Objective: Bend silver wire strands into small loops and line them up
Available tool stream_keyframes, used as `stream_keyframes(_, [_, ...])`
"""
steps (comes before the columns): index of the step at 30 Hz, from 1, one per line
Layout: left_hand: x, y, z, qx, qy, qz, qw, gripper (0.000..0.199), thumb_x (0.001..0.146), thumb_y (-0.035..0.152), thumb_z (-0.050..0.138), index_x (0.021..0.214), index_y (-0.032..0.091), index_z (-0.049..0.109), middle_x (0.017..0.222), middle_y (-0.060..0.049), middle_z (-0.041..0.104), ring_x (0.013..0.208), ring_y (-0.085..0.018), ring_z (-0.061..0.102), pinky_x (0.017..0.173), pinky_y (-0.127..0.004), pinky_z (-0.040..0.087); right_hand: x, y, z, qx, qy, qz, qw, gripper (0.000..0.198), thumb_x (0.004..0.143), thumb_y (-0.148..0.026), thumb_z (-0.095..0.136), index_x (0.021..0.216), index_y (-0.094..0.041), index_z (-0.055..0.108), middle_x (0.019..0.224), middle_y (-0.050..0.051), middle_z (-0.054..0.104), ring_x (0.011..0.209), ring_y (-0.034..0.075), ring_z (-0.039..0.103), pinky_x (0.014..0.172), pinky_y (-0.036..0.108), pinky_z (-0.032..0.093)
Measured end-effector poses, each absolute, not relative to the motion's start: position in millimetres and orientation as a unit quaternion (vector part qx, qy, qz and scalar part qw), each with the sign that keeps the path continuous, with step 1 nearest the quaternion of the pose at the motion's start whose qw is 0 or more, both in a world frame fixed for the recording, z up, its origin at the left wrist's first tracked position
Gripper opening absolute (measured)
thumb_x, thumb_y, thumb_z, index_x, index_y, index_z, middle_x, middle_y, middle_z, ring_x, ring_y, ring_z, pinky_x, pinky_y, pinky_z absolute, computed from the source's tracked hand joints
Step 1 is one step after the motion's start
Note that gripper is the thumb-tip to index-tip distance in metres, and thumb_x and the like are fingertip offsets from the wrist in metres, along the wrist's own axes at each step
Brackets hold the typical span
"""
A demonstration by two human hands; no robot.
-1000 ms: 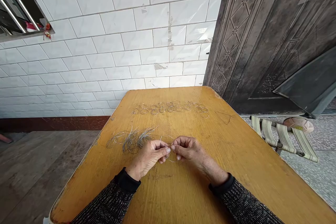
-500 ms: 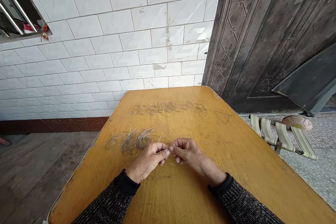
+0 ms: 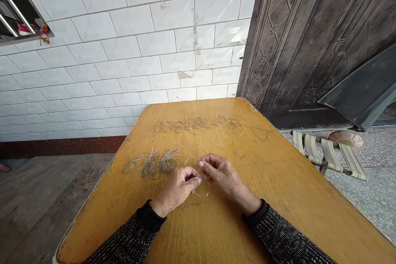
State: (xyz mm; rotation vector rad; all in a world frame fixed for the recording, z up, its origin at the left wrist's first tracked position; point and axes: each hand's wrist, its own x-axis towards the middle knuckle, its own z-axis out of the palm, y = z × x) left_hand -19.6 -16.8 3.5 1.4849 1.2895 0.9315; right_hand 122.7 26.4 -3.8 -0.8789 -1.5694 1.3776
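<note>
Thin wire (image 3: 208, 189) runs in a loop between my hands, with part of it curving below the fingertips. My left hand (image 3: 182, 183) pinches the wire between thumb and forefinger. Close beside it, a little higher, my right hand (image 3: 218, 172) has thumb and fingertips pressed together on the wire too. Just left of my left hand lie bundles of silvery wire (image 3: 168, 161) with loose ends sticking up. Farther back on the table, a row of small wire rings (image 3: 198, 123) stretches from left to right.
The wooden table (image 3: 198, 231) reaches to the white tiled wall (image 3: 173, 66). A bent piece of wire (image 3: 261, 132) rests near its right edge. To the right stand a dark carved door (image 3: 297, 49) and a folding stool with striped straps (image 3: 329, 154).
My fingertips have moved slightly apart, the right hand now higher than the left. More of the wire loop shows below them. The whole view has shifted a little.
</note>
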Motion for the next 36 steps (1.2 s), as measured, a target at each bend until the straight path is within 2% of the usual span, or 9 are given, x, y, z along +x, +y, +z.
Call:
stream_keyframes(8, [-17,-21,9,0.635,0.487,0.362,0.478,0.015,0.074,0.028,0.053,0.069,0.014,0.058,0.06,0.001,0.049,0.053,-0.009,0.039,0.05,-0.022,0.031,122,23,1,-0.327,-0.529,0.662,0.418,0.037,0.067,-0.048,0.059,0.055,-0.016,0.045,0.046,-0.005,0.047,0.038,0.005,0.04,0.041,0.019,0.034])
stream_keyframes(11, [-18,-18,12,0.609,0.526,0.39,0.448,0.017,0.074,0.029,0.053,0.066,0.014,0.057,0.056,0.002,0.048,0.051,-0.009,0.039,0.05,-0.022,0.031,123,23,-1,-0.321,-0.548,0.655,0.409,0.034,0.069,-0.048,0.058,0.063,-0.015,0.05,0.052,-0.003,0.052,0.044,0.006,0.046,0.043,0.018,0.037])
stream_keyframes(15, [-21,-14,12,0.55,0.544,0.456,0.44,0.02,0.073,0.033,0.054,0.067,0.015,0.055,0.055,0.002,0.048,0.05,-0.009,0.04,0.049,-0.022,0.032,125,22,-1,-0.309,-0.573,0.688,0.321,0.036,0.06,-0.042,0.07,0.079,-0.015,0.053,0.062,-0.002,0.057,0.052,0.008,0.053,0.045,0.018,0.039])
stream_keyframes(18, [-25,-13,11,0.505,0.522,0.476,0.495,0.019,0.071,0.033,0.056,0.068,0.014,0.056,0.055,0.003,0.049,0.049,-0.008,0.041,0.048,-0.021,0.031,125,21,0,-0.304,-0.561,0.711,0.294,0.037,0.055,-0.037,0.074,0.078,-0.015,0.054,0.062,-0.003,0.059,0.053,0.007,0.055,0.047,0.018,0.041])
stream_keyframes(22, [-28,-13,7,0.395,0.486,0.481,0.614,0.019,0.062,0.029,0.065,0.065,0.013,0.055,0.055,0.004,0.046,0.045,-0.004,0.036,0.044,-0.018,0.024,125,22,-2,-0.283,-0.546,0.725,0.31,0.032,0.055,-0.035,0.074,0.072,-0.015,0.056,0.061,-0.003,0.06,0.051,0.006,0.054,0.049,0.019,0.042])
stream_keyframes(25, [-30,-12,6,0.358,0.473,0.46,0.66,0.021,0.058,0.026,0.069,0.063,0.012,0.054,0.054,0.004,0.044,0.044,-0.002,0.034,0.043,-0.017,0.021,127,25,-6,-0.278,-0.539,0.731,0.314,0.031,0.054,-0.035,0.075,0.069,-0.015,0.057,0.061,-0.003,0.061,0.05,0.006,0.054,0.05,0.019,0.042])
stream_keyframes(27, [-30,-12,7,0.385,0.477,0.451,0.65,0.021,0.06,0.028,0.068,0.063,0.012,0.055,0.055,0.004,0.044,0.044,-0.002,0.034,0.043,-0.017,0.021,128,27,-8,-0.282,-0.542,0.728,0.31,0.031,0.053,-0.034,0.075,0.069,-0.015,0.058,0.059,-0.004,0.06,0.048,0.005,0.054,0.049,0.018,0.042])
stream_keyframes(32, [-31,-12,11,0.501,0.515,0.455,0.527,0.024,0.068,0.036,0.063,0.068,0.013,0.058,0.057,0.003,0.049,0.049,-0.006,0.041,0.048,-0.02,0.031,129,29,-8,-0.323,-0.563,0.688,0.324,0.03,0.058,-0.04,0.071,0.064,-0.014,0.056,0.048,-0.005,0.056,0.042,0.005,0.05,0.044,0.017,0.039])
stream_keyframes(36, [-32,-13,13,0.487,0.501,0.458,0.55,0.029,0.066,0.036,0.066,0.082,0.012,0.059,0.064,0.001,0.053,0.055,-0.008,0.047,0.053,-0.022,0.035,127,29,-3,-0.352,-0.55,0.655,0.38,0.035,0.057,-0.045,0.069,0.057,-0.015,0.052,0.044,-0.005,0.054,0.038,0.005,0.048,0.041,0.018,0.037])
